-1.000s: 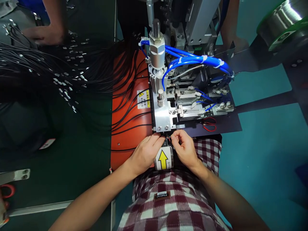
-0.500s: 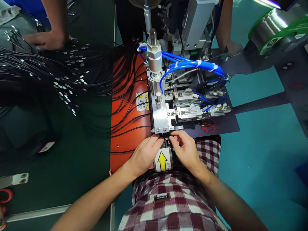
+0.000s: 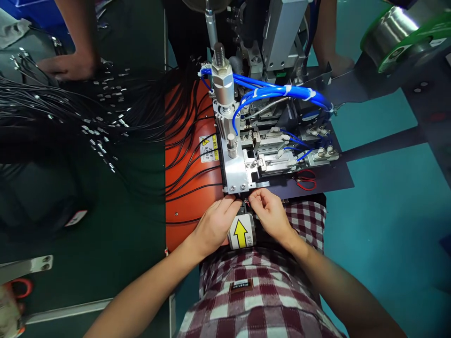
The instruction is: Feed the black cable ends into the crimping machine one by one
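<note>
My left hand (image 3: 216, 223) is closed at the front edge of the machine, its fingertips pinched on a black cable (image 3: 185, 221) that runs in from the left under the hand. My right hand (image 3: 269, 211) is closed just across from it, thumb and forefinger pinching thin wires (image 3: 247, 203) with a bit of red showing. The fingers partly hide the wire ends. Directly ahead of both hands stands the metal head (image 3: 237, 171) of the machine. Below the fingertips is a white label with a yellow arrow (image 3: 241, 233).
Several black cables cross the orange plate (image 3: 192, 202) into the machine. A large cable bundle (image 3: 134, 110) lies on the dark green table. Red-handled scissors (image 3: 306, 179) lie right of the machine. A wire spool (image 3: 392, 35) stands far right. A co-worker's hand (image 3: 72, 65) rests at the upper left.
The whole view has shifted slightly. My two hands stay at the machine's front edge, fingertips close together. The red wire bit now shows nearer my right fingertips.
</note>
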Demonstrator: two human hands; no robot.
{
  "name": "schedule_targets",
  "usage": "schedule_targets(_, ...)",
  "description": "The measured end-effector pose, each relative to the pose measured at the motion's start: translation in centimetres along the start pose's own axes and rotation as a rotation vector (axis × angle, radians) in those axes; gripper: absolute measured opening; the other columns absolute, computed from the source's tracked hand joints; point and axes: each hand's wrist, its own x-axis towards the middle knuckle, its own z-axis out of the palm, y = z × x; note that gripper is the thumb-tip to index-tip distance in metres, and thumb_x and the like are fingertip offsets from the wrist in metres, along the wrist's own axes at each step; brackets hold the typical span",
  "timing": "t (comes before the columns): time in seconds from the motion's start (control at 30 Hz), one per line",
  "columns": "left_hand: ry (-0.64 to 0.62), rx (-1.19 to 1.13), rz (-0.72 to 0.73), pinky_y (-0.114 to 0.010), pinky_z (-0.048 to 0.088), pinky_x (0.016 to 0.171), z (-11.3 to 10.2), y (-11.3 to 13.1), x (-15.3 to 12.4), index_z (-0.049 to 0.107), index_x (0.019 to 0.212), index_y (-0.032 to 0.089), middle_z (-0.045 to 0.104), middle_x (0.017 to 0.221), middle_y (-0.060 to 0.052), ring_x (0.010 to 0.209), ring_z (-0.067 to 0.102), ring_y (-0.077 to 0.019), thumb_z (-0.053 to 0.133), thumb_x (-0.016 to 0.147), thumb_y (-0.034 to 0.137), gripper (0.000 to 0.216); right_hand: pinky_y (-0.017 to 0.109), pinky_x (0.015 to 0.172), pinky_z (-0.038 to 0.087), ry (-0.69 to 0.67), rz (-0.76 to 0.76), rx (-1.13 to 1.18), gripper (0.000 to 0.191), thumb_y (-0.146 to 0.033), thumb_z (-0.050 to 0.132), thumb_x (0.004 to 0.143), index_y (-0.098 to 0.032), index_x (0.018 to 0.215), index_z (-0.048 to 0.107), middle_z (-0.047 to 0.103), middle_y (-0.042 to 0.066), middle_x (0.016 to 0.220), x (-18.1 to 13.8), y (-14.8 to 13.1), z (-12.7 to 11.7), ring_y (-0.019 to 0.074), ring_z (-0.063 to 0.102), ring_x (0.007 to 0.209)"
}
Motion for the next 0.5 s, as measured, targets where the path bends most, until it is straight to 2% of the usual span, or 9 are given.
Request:
schedule_targets(0.13,-0.021,-0.033,-0.007,-0.038,0.055,0.082,0.1,-0.1,-0.2,0.054,0.117,0.011,0.061,0.107,-0.016,0.1,0.06,-0.0247,0.041,0.088,0.008,0.031,0.024,0.053,0.039,-0.001,0.139,0.234,0.02,-0.035,0.055,0.084,-0.016,0.075,0.057,0.056,0.0,0.066,0.5,0.4,0.5,0.0117,0.048,0.057)
schedule_targets(0.23,-0.054,-0.058,-0.025,-0.039,0.055,0.083,0.1,-0.1,-0.4,0.053,0.118,0.012,0.06,0.108,-0.016,0.101,0.059,-0.0255,0.045,0.084,0.007,0.035,0.022,0.042,0.028,-0.067,0.281,0.407,0.023,-0.037,0.059,0.079,-0.016,0.072,0.056,0.044,-0.006,0.053,0.5,0.5,0.4,0.0085,0.036,0.045)
schedule_targets(0.3,-0.075,-0.07,-0.046,-0.039,0.055,0.083,0.2,-0.2,-0.5,0.053,0.118,0.014,0.06,0.105,-0.014,0.099,0.059,-0.025,0.046,0.082,0.008,0.036,0.021,0.04,0.025,-0.054,0.315,0.447,0.023,-0.038,0.061,0.078,-0.017,0.071,0.056,0.042,-0.007,0.051,0.0,0.6,0.2,0.0077,0.032,0.043)
schedule_targets(0.5,-0.074,-0.081,-0.051,-0.039,0.054,0.081,0.3,-0.4,-0.7,0.052,0.119,0.016,0.059,0.104,-0.013,0.096,0.059,-0.025,0.048,0.08,0.009,0.04,0.024,0.049,0.04,0.019,0.244,0.354,0.022,-0.038,0.063,0.079,-0.016,0.079,0.063,0.059,0.001,0.066,-2.2,0.3,0.8,0.0122,0.049,0.055)
